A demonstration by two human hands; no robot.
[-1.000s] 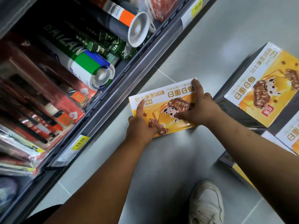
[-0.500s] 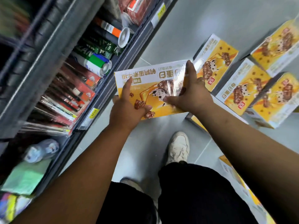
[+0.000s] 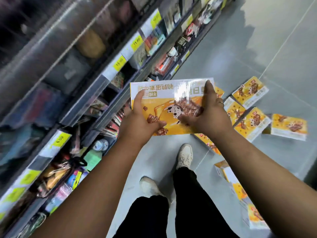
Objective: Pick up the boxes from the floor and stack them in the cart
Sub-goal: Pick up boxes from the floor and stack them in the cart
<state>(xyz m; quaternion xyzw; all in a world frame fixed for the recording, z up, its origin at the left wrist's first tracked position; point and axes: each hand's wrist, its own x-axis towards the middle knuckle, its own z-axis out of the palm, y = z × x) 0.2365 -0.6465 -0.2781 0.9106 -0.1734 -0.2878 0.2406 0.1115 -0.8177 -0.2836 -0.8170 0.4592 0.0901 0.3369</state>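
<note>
A flat yellow-and-white snack box [image 3: 164, 93] wrapped in shiny film is held up in front of me, well above the floor. My left hand [image 3: 139, 119] grips its near left corner, thumb on top. My right hand [image 3: 205, 114] grips its right side, fingers spread over the picture. Several more of the same boxes [image 3: 250, 93] lie scattered on the grey floor to the right, and others [image 3: 240, 188] lie by my right arm. No cart is in view.
Store shelves [image 3: 106, 73] packed with goods and yellow price tags run along the left. My two feet in white shoes [image 3: 185, 157] stand on the grey tiled floor [image 3: 257, 48] below the box.
The box has come up off the floor in both hands. I have risen from a crouch, so more shelves and more boxes on the floor show.
</note>
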